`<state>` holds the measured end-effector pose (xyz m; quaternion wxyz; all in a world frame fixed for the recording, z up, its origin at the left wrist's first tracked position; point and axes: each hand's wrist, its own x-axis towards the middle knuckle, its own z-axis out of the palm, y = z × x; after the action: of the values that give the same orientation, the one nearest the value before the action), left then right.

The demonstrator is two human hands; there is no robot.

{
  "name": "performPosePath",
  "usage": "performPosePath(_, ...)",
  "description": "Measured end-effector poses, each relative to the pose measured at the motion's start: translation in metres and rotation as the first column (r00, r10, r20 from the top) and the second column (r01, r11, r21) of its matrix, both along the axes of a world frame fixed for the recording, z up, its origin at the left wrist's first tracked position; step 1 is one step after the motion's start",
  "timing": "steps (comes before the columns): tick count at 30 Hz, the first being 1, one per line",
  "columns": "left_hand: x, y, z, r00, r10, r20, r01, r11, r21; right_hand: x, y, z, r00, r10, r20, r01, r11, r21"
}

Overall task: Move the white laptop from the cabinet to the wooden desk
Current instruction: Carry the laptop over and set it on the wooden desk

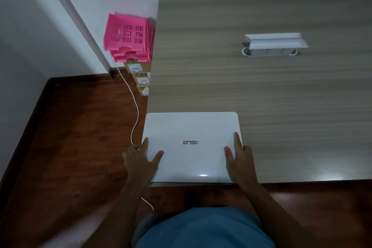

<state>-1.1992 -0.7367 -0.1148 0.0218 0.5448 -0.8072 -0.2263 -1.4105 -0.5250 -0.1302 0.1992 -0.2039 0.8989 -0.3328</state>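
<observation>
The white laptop (191,129), lid closed and logo facing me upside down, lies flat on the near left corner of the wooden desk (261,90). My left hand (141,159) grips its left edge, thumb on the lid and fingers spread along the side. On the opposite edge my right hand (239,159) holds the laptop, thumb and forefinger resting on the lid. The cabinet is not in view.
A white pop-up power socket box (273,46) sits on the desk at the far right. Pink plastic baskets (126,38) stacked on cardboard boxes (141,78) stand left of the desk. A white cable (134,110) trails across the dark wooden floor (80,147).
</observation>
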Motion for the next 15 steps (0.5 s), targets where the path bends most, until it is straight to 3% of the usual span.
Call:
performPosePath(5,-0.005,-0.004,0.010,0.999,0.033,-0.005,-0.033,0.999,-0.008,-0.002,-0.002,-0.002,1.000,-0.005,-0.006,0.005,1.000,-0.020)
performPosePath(11,0.000,0.019,-0.002,0.996,0.086,-0.009,-0.084,0.988,0.132,-0.004,-0.002,-0.001,0.999,0.025,-0.022,-0.025,0.999,-0.035)
performPosePath(15,-0.001,0.026,0.002,0.992,0.127,-0.009,-0.125,0.983,0.133,-0.006,-0.004,-0.004,0.999,0.019,-0.044,-0.021,0.998,-0.052)
